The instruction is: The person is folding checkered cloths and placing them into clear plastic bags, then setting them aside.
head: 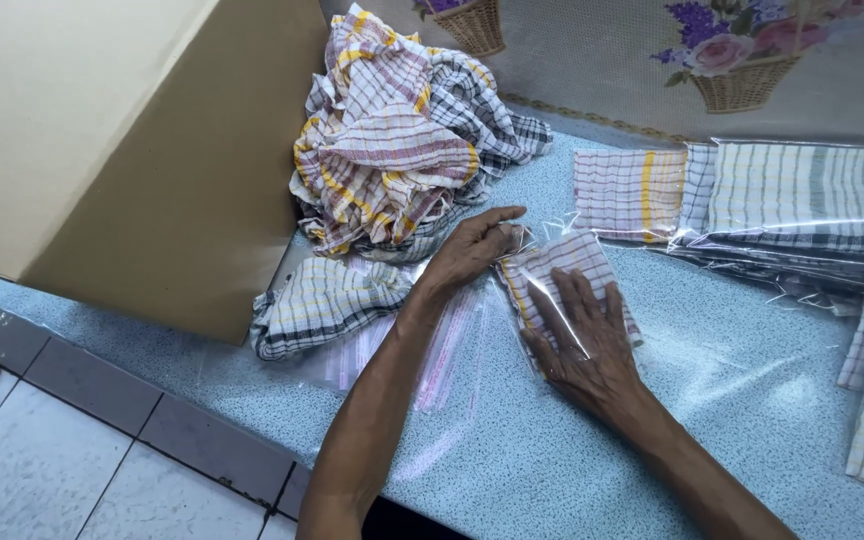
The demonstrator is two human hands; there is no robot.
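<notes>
A folded checked cloth inside a clear plastic bag (pixel 552 268) lies on the pale blue speckled table (pixel 742 400). My right hand (pixel 587 345) presses flat on the bag's near end, fingers spread. My left hand (pixel 472 248) pinches the bag's far left corner by its open end. Several empty clear bags with pink strips (pixel 432 350) lie under my left forearm.
A heap of loose checked cloths (pixel 392 140) sits behind my hands, with one folded cloth (pixel 317 300) beside it. A large cardboard box (pixel 122 150) stands at left. Bagged cloths (pixel 802 200) are stacked at right, more at the right edge. Tiled floor lies below left.
</notes>
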